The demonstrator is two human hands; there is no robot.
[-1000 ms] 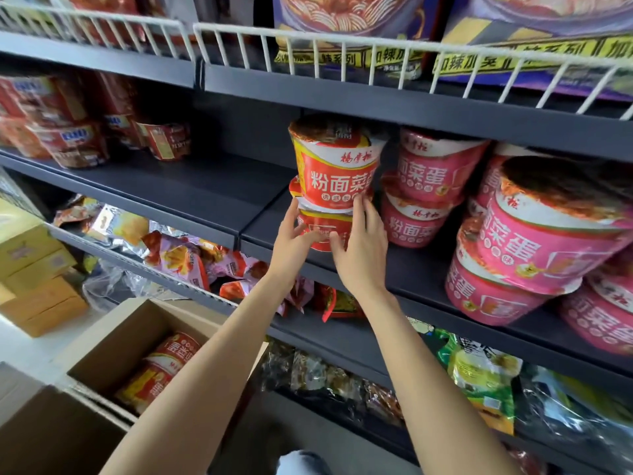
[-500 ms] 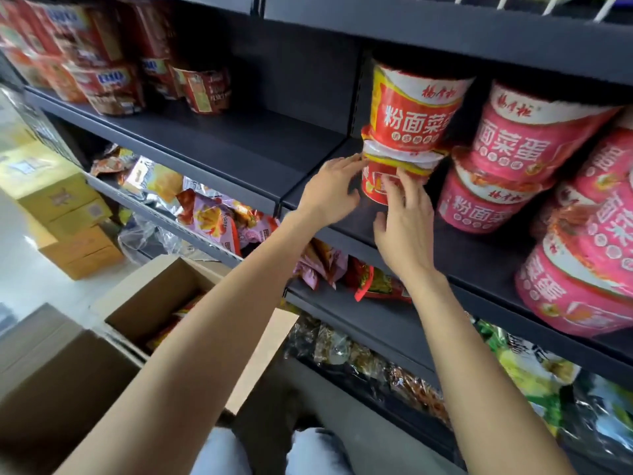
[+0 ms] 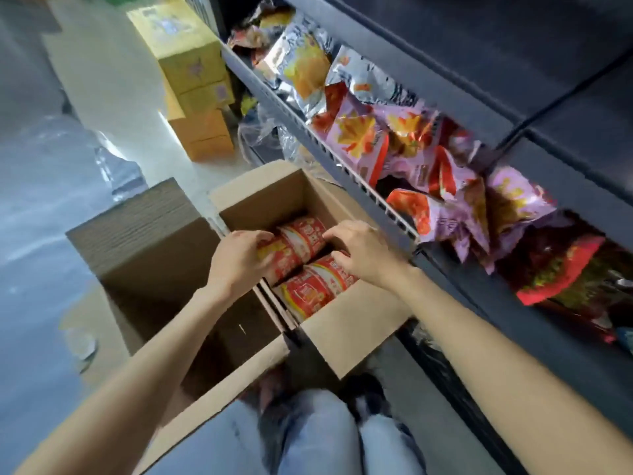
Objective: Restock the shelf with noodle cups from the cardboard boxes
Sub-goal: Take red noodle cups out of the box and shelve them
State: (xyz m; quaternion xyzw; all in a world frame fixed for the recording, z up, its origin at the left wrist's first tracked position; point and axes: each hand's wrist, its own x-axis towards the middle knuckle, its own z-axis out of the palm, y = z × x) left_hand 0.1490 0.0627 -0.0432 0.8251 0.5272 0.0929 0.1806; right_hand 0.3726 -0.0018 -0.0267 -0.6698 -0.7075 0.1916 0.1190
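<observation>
An open cardboard box stands on the floor below the shelf, holding several red noodle cups on their sides. My left hand grips the far-left noodle cup, fingers curled over its side. My right hand reaches in from the right. Its curled fingers pinch the end of a second noodle cup, and its thumb is against the nearer cup. The noodle-cup shelf is out of view.
A second open cardboard box stands directly left, its inside dark. Snack bags fill the wire-edged shelf on the right. Stacked yellow cartons and clear plastic wrap lie on the floor beyond. My knees are close to the box.
Both hands left the stacked cups on the shelf and dropped into the box. My view swung down from the shelf to the floor.
</observation>
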